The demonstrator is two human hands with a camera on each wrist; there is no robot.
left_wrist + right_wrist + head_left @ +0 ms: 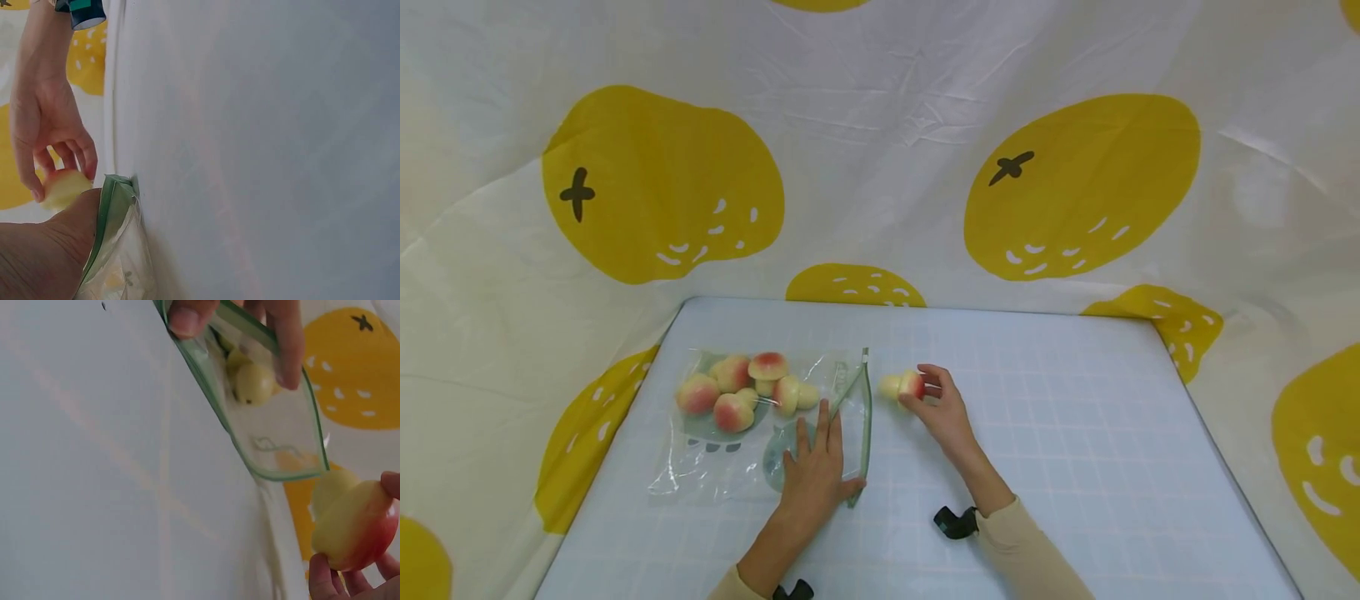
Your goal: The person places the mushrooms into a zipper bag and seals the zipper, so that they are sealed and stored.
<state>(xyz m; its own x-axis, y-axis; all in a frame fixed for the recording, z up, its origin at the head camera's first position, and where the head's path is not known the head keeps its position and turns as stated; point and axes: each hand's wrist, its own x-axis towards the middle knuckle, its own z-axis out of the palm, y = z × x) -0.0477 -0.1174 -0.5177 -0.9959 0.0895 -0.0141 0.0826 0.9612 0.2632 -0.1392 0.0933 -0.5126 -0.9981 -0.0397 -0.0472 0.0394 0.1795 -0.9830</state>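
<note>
My right hand (pixel 946 417) pinches a mushroom-shaped piece (pixel 356 519) by its red-blushed cap, thumb on one side and fingers on the other. Its pale rounded stem points left at the mouth of a clear zip bag (pixel 715 479). Over the bag's front right part lies my left hand (pixel 812 471), fingers spread and fairly straight, thumb at the green-edged rim. In the right wrist view the bag's mouth (pixel 281 476) gapes, with the left thumb (pixel 185 320) at its corner. Several like mushroom pieces (pixel 733 412) lie inside the bag.
Everything rests on a pale checked table (pixel 1060 433). A light curtain (pixel 880 167) with large yellow fruit prints hangs behind and beside it. Dark wrist cameras (pixel 956 522) sit at both sleeves.
</note>
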